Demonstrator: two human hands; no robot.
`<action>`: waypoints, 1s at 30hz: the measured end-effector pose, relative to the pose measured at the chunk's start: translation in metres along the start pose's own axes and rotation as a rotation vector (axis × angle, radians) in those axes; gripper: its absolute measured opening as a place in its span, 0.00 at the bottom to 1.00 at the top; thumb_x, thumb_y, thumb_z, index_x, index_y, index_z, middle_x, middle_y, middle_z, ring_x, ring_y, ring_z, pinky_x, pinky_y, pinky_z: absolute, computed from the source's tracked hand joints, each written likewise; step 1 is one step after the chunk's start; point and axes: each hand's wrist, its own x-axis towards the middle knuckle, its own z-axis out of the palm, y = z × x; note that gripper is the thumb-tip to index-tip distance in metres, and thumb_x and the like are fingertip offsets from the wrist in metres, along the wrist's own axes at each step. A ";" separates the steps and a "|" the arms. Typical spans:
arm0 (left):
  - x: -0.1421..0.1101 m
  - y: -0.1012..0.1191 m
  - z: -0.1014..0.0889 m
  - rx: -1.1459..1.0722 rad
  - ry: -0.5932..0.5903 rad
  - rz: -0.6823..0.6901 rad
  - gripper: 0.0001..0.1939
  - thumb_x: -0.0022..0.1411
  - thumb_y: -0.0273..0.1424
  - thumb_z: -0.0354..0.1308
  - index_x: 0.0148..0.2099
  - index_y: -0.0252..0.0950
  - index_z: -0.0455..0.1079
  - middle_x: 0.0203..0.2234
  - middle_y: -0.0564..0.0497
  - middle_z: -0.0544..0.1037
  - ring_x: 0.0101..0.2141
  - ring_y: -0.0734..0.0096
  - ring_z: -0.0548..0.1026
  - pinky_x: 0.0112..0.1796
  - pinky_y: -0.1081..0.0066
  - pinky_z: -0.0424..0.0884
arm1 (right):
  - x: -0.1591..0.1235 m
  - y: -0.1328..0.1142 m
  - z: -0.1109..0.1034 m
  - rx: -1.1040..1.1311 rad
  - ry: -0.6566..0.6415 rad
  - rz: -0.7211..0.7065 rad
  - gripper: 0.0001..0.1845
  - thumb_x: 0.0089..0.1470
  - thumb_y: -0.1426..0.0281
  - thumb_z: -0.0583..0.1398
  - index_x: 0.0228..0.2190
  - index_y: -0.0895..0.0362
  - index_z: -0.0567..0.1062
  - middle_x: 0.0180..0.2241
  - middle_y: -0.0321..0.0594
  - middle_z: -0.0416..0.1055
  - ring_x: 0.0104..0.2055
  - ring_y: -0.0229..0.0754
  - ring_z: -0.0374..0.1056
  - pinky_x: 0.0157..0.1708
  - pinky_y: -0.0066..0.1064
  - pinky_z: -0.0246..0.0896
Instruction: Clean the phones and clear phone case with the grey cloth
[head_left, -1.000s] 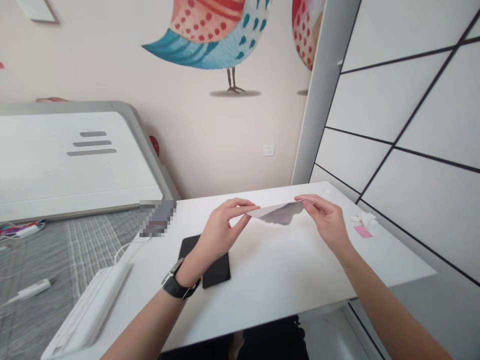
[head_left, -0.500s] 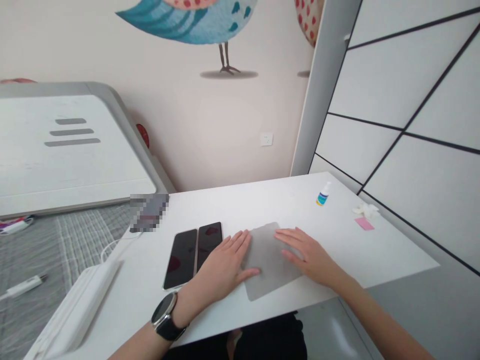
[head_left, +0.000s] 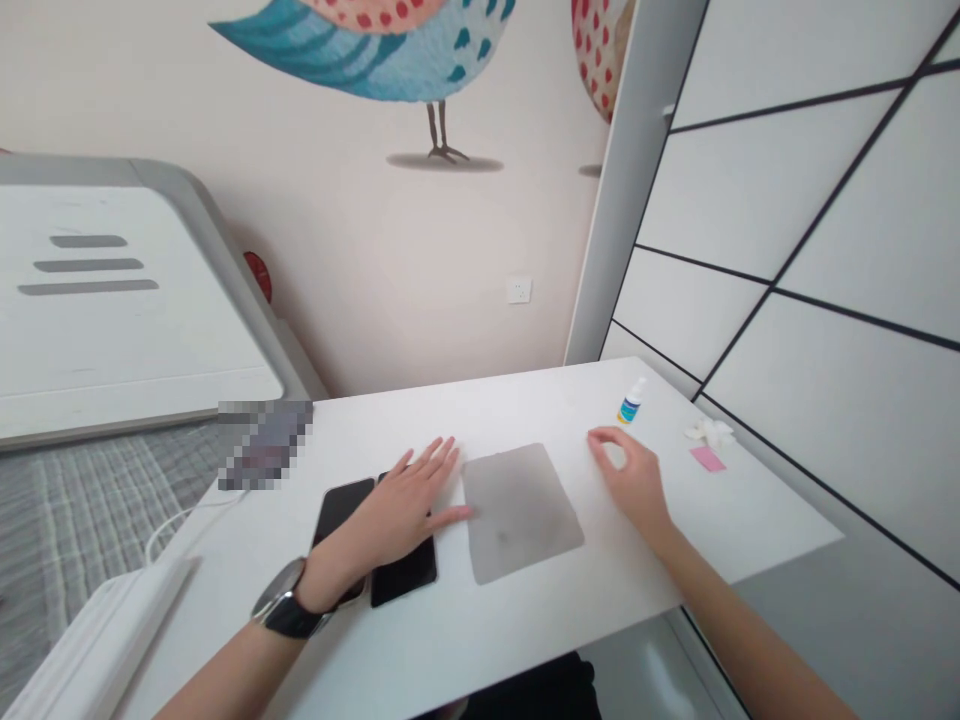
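A thin grey rectangular sheet [head_left: 521,512] lies flat on the white desk [head_left: 525,640], with nothing on top of it. My left hand [head_left: 394,510] rests spread, just left of the sheet and touching nothing but the two black phones [head_left: 405,572] beneath it. Part of both phones is hidden under that hand and wrist. A black-strapped watch [head_left: 289,603] sits on my left wrist. My right hand [head_left: 630,475] hovers right of the sheet with loosely curled fingers, holding nothing. It is nearest a small blue-labelled dropper bottle [head_left: 631,403] standing upright just beyond it.
A white crumpled cloth [head_left: 709,432] and a pink square [head_left: 707,459] lie at the desk's right end. A panelled wall runs along the right side. A white box [head_left: 97,640] sits at the near left edge, above a grey checked fabric.
Both hands have come off the grey sheet, the left sliding left over the phones, the right lifting away to the right. The sheet has stayed in place, now fully visible.
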 end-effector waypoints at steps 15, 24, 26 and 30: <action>-0.028 -0.061 -0.007 -0.192 0.483 -0.349 0.30 0.74 0.49 0.41 0.66 0.35 0.62 0.63 0.40 0.71 0.63 0.53 0.69 0.65 0.52 0.61 | 0.056 -0.028 -0.002 0.744 -0.142 0.328 0.19 0.67 0.54 0.56 0.47 0.56 0.73 0.30 0.33 0.67 0.25 0.35 0.64 0.28 0.30 0.67; -0.029 -0.048 -0.007 -0.224 0.504 -0.295 0.28 0.74 0.45 0.46 0.68 0.37 0.58 0.64 0.41 0.68 0.63 0.54 0.67 0.65 0.51 0.61 | -0.013 -0.113 -0.024 1.382 -0.637 0.386 0.17 0.68 0.49 0.52 0.56 0.31 0.64 0.30 0.26 0.58 0.14 0.27 0.31 0.09 0.20 0.37; -0.029 -0.047 -0.008 -0.230 0.509 -0.282 0.27 0.74 0.45 0.46 0.68 0.37 0.58 0.64 0.41 0.68 0.63 0.53 0.68 0.64 0.51 0.61 | -0.014 -0.113 -0.025 1.393 -0.649 0.392 0.19 0.68 0.50 0.52 0.59 0.28 0.61 0.29 0.26 0.56 0.14 0.27 0.33 0.09 0.19 0.38; -0.029 -0.047 -0.009 -0.238 0.514 -0.272 0.26 0.74 0.43 0.46 0.67 0.38 0.58 0.63 0.41 0.69 0.61 0.53 0.70 0.63 0.50 0.64 | -0.009 -0.100 -0.022 0.926 -0.611 0.249 0.31 0.68 0.48 0.51 0.68 0.37 0.54 0.30 0.30 0.64 0.15 0.30 0.48 0.14 0.24 0.55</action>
